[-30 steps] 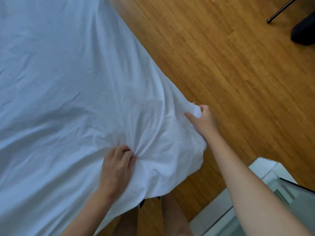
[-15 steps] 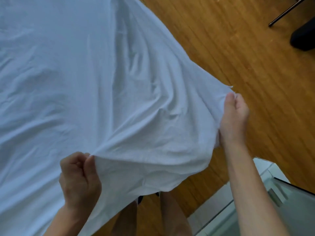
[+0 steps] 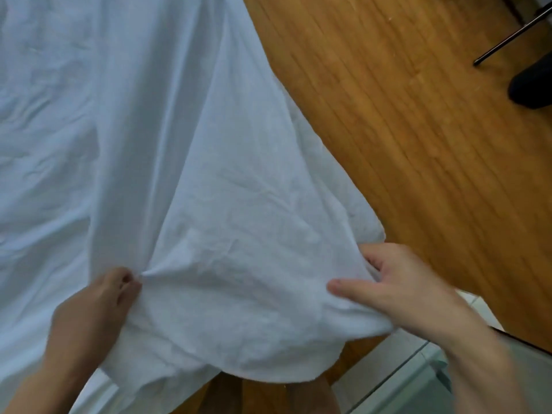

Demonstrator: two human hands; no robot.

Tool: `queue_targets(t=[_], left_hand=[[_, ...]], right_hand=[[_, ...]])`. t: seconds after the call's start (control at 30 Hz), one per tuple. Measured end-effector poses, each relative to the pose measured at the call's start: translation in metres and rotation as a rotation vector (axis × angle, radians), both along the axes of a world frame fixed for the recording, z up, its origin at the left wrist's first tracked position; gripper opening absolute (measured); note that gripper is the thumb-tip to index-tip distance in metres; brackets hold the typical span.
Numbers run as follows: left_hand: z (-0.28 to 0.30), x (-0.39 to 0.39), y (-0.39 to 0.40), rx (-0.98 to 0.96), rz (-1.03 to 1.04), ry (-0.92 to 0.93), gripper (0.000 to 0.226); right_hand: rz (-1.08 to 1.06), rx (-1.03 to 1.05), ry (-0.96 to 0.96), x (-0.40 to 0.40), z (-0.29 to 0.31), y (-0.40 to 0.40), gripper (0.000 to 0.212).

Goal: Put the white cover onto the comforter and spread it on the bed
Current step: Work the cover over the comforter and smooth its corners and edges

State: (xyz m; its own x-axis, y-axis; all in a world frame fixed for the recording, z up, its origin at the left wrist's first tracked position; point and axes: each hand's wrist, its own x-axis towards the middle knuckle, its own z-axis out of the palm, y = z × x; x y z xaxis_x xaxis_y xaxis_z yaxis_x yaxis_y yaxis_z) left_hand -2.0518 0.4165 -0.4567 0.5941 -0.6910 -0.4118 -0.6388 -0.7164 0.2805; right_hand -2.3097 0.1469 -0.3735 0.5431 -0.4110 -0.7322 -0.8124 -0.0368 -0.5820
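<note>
I read the white cover [image 3: 209, 189] as spread over the bed from 9 to 12 o'clock, near corner lifted. Left hand [image 3: 92, 306] pinches a fold at 7; right hand [image 3: 397, 285] grips the corner at 4. Fabric looks light, limp and crease-prone; I'd hold at corners/seams w/ steady tension.

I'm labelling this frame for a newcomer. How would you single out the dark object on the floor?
Start at the wooden floor right of the white cover. At its far right edge sits the dark rounded object, below a thin black rod; it is the only solid black mass there.
</note>
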Motion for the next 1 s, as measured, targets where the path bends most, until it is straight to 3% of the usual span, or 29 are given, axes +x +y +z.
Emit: queue_targets(t=[0.03,0.1,0.17,0.27,0.33,0.4,0.47,0.5,0.57,0.63,0.73,0.8,0.87,0.93,1.0], left_hand=[[-0.048,-0.03,0.002,-0.022,0.033,-0.044,0.012],[-0.045,-0.034,-0.019,0.003,0.087,-0.033,0.012],[-0.042,-0.047,-0.044,-0.154,0.138,-0.094,0.03],[-0.03,-0.081,-0.081,-0.388,0.08,0.03,0.039],[-0.036,-0.101,-0.096,-0.458,0.142,0.234,0.043],[-0.047,-0.12,-0.101,-0.404,0.183,0.32,0.039],[-0.052,-0.137,-0.106,-0.258,0.312,0.513,0.071],[-0.055,-0.145,-0.109,-0.23,0.311,0.602,0.073],[-0.053,-0.154,-0.124,-0.301,0.062,0.494,0.056],[-0.059,-0.158,-0.134,-0.359,-0.22,0.399,0.061],[-0.076,-0.165,-0.139,-0.314,-0.287,0.254,0.064],[-0.075,-0.179,-0.147,-0.325,-0.362,0.15,0.064],[-0.076,-0.19,-0.164,-0.36,-0.438,0.132,0.067],[-0.078,-0.195,-0.185,-0.363,-0.463,0.122,0.068],[-0.079,-0.196,-0.209,-0.346,-0.498,0.1,0.065]], right_hand=[[-0.014,-0.101,0.051,0.0,-0.013,0.006,0.016],[-0.015,-0.321,0.067,0.0,-0.031,0.018,0.021],[0.004,-0.483,-0.064,0.001,-0.034,0.03,0.029],[-0.115,-0.472,-0.352,0.01,-0.016,0.052,0.038],[-0.008,-0.468,-0.403,0.023,-0.009,0.067,0.037],[0.202,-0.45,-0.329,0.033,-0.015,0.078,0.039],[0.339,-0.432,-0.178,0.034,-0.024,0.077,0.04],[0.341,-0.424,-0.089,0.031,-0.027,0.073,0.039],[0.303,-0.445,0.068,0.015,-0.029,0.062,0.032],[0.305,-0.494,0.183,-0.004,-0.031,0.055,0.025],[0.231,-0.591,0.349,-0.037,-0.034,0.043,0.016],[0.054,-0.575,0.421,-0.057,-0.042,0.03,0.026],[-0.102,-0.69,0.374,-0.069,-0.051,0.02,0.048],[-0.149,-0.879,0.277,-0.069,-0.063,0.009,0.069],[-0.158,-0.937,0.197,-0.058,-0.075,-0.005,0.082]])
